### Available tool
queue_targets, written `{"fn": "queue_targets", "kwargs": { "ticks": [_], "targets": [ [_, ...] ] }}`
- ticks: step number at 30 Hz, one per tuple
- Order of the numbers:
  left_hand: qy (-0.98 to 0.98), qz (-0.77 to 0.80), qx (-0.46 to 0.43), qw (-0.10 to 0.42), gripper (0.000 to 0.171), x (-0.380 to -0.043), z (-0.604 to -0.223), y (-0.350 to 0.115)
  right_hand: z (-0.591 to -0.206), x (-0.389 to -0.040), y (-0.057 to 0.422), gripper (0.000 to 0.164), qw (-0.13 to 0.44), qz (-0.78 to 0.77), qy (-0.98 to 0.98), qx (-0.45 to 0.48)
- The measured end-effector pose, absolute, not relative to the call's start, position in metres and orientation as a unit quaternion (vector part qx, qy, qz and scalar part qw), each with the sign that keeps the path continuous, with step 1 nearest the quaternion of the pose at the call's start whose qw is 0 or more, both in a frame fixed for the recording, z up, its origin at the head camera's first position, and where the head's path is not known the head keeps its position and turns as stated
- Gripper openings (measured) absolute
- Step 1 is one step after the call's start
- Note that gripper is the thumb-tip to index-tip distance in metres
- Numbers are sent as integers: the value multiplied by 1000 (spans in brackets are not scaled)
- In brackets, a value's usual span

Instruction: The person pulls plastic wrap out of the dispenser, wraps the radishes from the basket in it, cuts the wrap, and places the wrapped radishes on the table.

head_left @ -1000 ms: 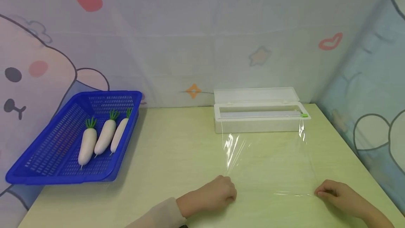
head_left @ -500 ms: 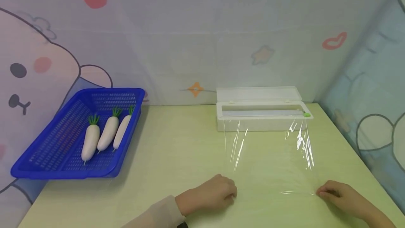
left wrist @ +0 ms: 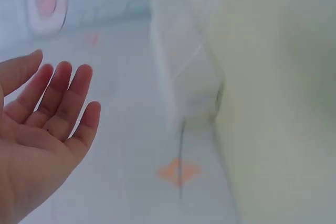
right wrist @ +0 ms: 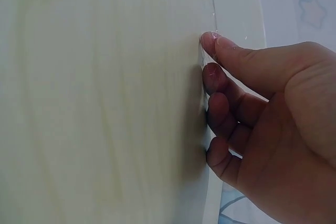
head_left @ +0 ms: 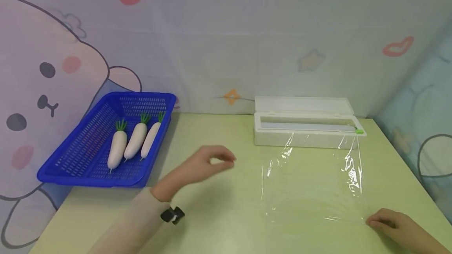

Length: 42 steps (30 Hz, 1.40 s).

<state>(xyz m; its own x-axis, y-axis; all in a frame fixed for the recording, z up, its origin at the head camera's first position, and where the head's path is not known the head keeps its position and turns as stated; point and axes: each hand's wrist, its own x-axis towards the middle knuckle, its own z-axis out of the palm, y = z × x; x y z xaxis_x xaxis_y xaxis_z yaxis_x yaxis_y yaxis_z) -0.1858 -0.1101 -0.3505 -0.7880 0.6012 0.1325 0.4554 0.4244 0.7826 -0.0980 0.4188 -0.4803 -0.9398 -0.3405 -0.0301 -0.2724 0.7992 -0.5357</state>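
A sheet of clear cling film (head_left: 310, 191) stretches over the table from the white cling film dispenser (head_left: 307, 139), whose lid stands up at the back. My right hand (head_left: 392, 224) pinches the film's near right corner between thumb and index finger; the right wrist view shows this hand (right wrist: 268, 98) low at the tabletop. Over the table, between the basket and the film, hangs my left hand (head_left: 199, 164), holding nothing. Its fingers are loosely bent in the left wrist view, where the hand (left wrist: 47, 124) is apart from the dispenser (left wrist: 194, 77).
On the left a blue plastic basket (head_left: 88, 181) holds three white radishes (head_left: 117, 150) with green tops. A green slider (head_left: 359, 131) sits at the dispenser's right end. Printed cloth (head_left: 212, 30) rises behind the table (head_left: 226, 222).
My left hand has let go of the film's near left corner and moved up and left. The right hand keeps its pinch. The whole view has shifted, with things now further right.
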Motion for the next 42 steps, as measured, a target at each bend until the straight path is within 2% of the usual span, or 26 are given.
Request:
{"fn": "queue_targets", "kwargs": {
  "ticks": [4, 8, 14, 19, 24, 33, 42],
  "targets": [
    [842, 493, 218, 8, 24, -205, -312, -162, -480, -98, 418, 13, 84, -268, 949, -142],
    [857, 496, 134, -29, 34, -222, -284, -211, -480, -98, 418, 11, 74, -271, 948, -151],
    [872, 482, 70, -55, 49, -249, -270, -258, -481, -100, 421, 12, 86, -270, 948, -147],
    [884, 462, 47, -59, 54, -269, -282, -276, -482, -99, 424, 14, 104, -277, 946, -136],
    [892, 451, 24, -34, 54, -286, -311, -297, -482, -99, 423, 12, 81, -290, 941, -156],
    [877, 473, 20, 83, 61, -300, -360, -321, -482, -99, 423, 11, 55, -286, 941, -169],
    [877, 459, 1, 143, 71, -304, -377, -328, -487, -99, 424, 13, 43, -305, 933, -187]
  ]
}}
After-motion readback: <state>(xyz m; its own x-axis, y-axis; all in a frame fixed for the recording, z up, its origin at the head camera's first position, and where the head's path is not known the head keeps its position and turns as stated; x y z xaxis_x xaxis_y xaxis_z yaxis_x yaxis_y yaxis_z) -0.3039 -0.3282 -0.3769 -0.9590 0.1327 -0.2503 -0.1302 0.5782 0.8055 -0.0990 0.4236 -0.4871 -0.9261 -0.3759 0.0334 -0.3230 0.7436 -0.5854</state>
